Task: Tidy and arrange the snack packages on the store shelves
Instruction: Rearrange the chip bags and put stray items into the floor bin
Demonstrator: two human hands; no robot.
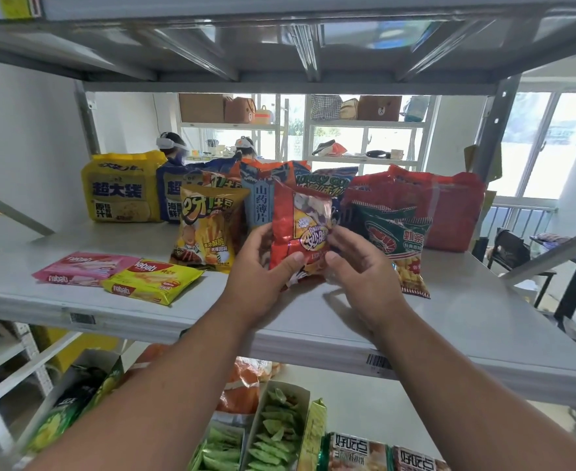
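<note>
**Standing a snack bag upright in the row**

Grey metal shelf (449, 311), middle tier. Both hands grasp the red snack bag (300, 229) at its lower corners: left hand (262, 266) and right hand (358, 263), thumbs in front. Behind the grip stands the bag row; yellow chip bag (208, 226) left, green shrimp-stick bag (398, 239) right. Seating it squarely between them, base flat, likely prevents toppling.

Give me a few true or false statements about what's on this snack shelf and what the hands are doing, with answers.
1. Both hands hold the red snack bag. True.
2. The pink wafer pack stands upright. False: it lies flat on the shelf.
3. The yellow wafer pack lies beside the pink one, overlapping its edge. True.
4. The left hand is empty. False: like the right hand, it grips the red bag.
</note>
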